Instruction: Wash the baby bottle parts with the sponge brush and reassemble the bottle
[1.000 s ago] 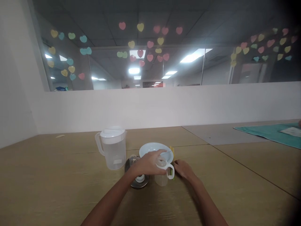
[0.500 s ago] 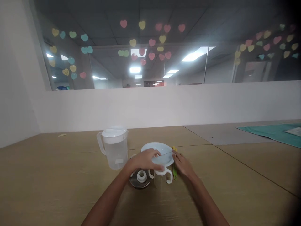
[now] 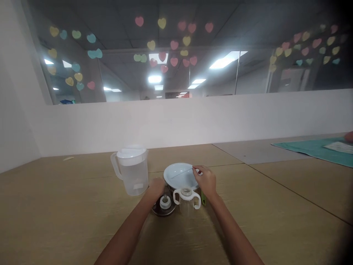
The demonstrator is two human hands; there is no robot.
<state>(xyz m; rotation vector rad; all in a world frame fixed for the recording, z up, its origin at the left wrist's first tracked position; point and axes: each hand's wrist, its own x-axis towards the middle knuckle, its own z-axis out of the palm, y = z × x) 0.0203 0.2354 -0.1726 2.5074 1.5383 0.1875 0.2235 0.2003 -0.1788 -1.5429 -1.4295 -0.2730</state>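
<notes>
My right hand (image 3: 205, 180) pinches one end of a thin, pale stick (image 3: 182, 173), which slants over a white bowl (image 3: 168, 175). In front of the bowl stands a clear baby bottle (image 3: 186, 206) with a white two-handled collar and an uncapped mouth. My left hand (image 3: 157, 187) is low over the back of a dark round metal tray (image 3: 163, 212); its fingers are hidden and slightly blurred. On that tray lies a white bottle ring with a teat (image 3: 165, 202). Below my right hand, part of a green handle (image 3: 203, 198) shows.
A clear lidded pitcher (image 3: 134, 176) stands at the left, close to my left hand. A teal cloth (image 3: 311, 149) lies far right, with part of another person's hand (image 3: 349, 137) at its edge. A white wall (image 3: 171, 121) rises behind the wooden table (image 3: 68, 206).
My left hand has moved away from the bottle and bowl, left to the tray. My right hand has risen off the green-handled item and now holds the thin stick above the bowl.
</notes>
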